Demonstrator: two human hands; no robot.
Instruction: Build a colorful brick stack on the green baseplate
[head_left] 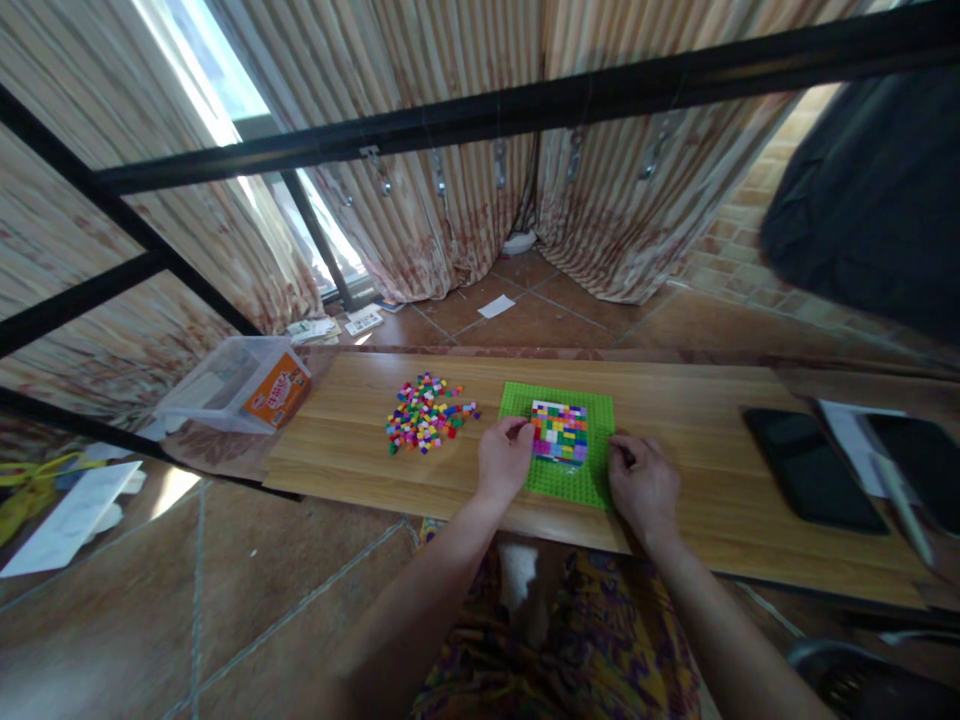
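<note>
A green studded baseplate [596, 420] lies on the wooden board, carrying a squarish block of many-coloured toy bricks [559, 432]. At the block's left side is my left hand [506, 458], its thumb and fingers drawn together in a pinch; whatever may be between the fingertips is too small to make out. My right hand [645, 490] is closed at the right edge of the baseplate, fingers curled, with the fingertips on that edge. To the left of my left hand lies a loose heap of small coloured bricks [424, 415].
The wooden board [341, 430] bears everything. A clear plastic box [225, 390] with an orange label stands at its left end. On the right lie a dark tablet [814, 470], a second dark device [919, 465] and a pale pen [904, 505]. A black metal bar [480, 115] crosses above.
</note>
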